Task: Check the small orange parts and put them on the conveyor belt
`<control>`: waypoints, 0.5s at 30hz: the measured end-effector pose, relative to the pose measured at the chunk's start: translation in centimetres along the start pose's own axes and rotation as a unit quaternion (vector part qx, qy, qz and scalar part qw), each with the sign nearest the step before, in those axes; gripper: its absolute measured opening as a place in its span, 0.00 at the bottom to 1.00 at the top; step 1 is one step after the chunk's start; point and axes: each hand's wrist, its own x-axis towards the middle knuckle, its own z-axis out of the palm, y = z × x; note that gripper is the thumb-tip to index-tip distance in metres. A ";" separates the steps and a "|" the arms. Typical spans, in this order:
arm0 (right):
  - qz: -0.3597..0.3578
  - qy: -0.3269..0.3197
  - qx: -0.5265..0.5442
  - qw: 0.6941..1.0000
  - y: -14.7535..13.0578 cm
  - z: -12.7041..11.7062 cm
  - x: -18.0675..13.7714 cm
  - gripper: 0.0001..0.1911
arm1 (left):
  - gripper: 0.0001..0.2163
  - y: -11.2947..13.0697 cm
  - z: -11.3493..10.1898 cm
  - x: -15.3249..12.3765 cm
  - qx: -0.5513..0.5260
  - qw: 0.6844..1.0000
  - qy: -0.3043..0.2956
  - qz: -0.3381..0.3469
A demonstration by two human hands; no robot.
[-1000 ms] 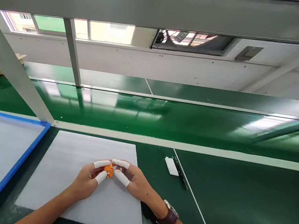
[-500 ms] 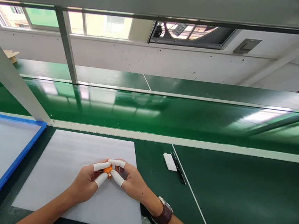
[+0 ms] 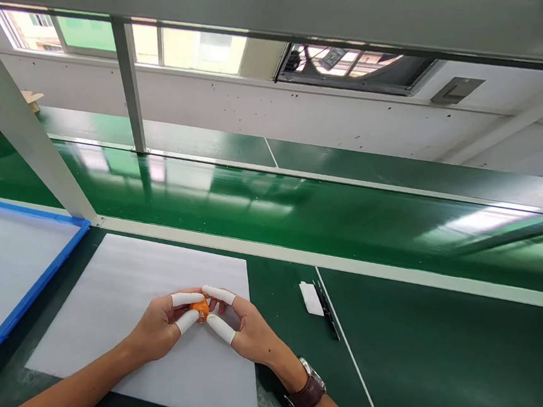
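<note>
Orange part (image 3: 199, 308) sits pinched between both my hands, just above the foam sheet (image 3: 118, 293); I hold it from two sides so it stays steady and faces up at me; left hand (image 3: 161, 324) clamps it with thumb and forefinger, right hand (image 3: 244, 329) does the same from the other side; white cots on fingertips (image 3: 187, 297), probably to keep the part clean; foam underneath looks like padding in case of a drop; part is small, bright orange, blocky, mostly hidden by fingers, detail too small to tell; white tag (image 3: 311, 298) and black pen (image 3: 327, 308) lie apart on the green bench (image 3: 432, 354); watch (image 3: 311, 391) on right wrist.
</note>
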 end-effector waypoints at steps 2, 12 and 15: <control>-0.024 0.002 -0.003 1.000 0.0 0.0 0.1 0.25 | 0.14 0.0 -0.1 0.0 -0.019 1.000 0.002 0.000; -0.024 0.000 -0.011 1.000 0.5 0.2 0.1 0.22 | 0.12 0.5 0.0 0.0 -0.071 0.997 -0.005 0.014; 0.016 0.007 -0.007 1.000 0.4 0.2 0.0 0.19 | 0.12 0.5 0.0 0.0 -0.067 0.998 -0.006 0.017</control>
